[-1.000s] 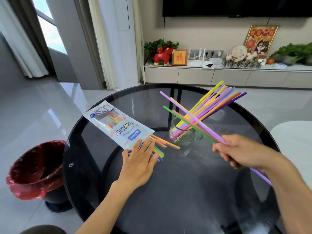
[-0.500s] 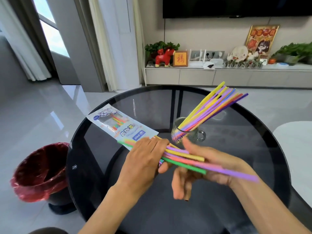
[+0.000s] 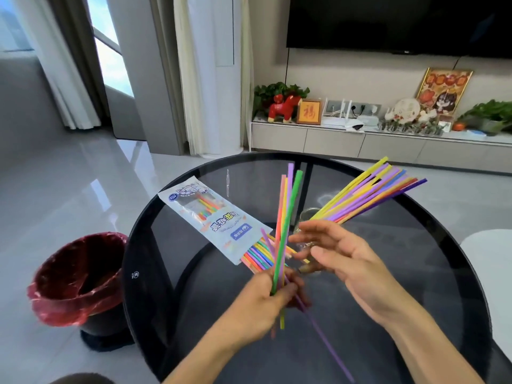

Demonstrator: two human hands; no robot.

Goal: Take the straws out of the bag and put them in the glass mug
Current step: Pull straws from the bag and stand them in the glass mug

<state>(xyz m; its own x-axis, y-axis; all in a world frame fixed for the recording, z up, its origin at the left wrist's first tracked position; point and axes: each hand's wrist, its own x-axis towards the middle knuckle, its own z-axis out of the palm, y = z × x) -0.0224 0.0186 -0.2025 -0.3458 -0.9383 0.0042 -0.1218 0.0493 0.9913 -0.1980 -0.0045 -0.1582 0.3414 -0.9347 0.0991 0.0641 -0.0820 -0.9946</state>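
Now the small bunch of straws [image 3: 285,231] has passed from the right hand [image 3: 336,254], its grip spread and empty, to the left hand [image 3: 273,296], which pinches it upright, near the bag [image 3: 213,220]; the glass mug [image 3: 307,217] comes next.

Glass mug [image 3: 306,217] mostly hidden behind my right hand [image 3: 340,256], my left fingers [image 3: 288,293] motion-blurred, bag [image 3: 213,220] lettering illegible, table [image 3: 415,273] near edge cropped by frame.

Our two hands, raised side by side

Our left hand [image 3: 273,296] curls its fingers around a thin bundle of colourful plastic straws [image 3: 285,228]; our right hand [image 3: 336,252] spreads relaxed, fingers extended leftward.
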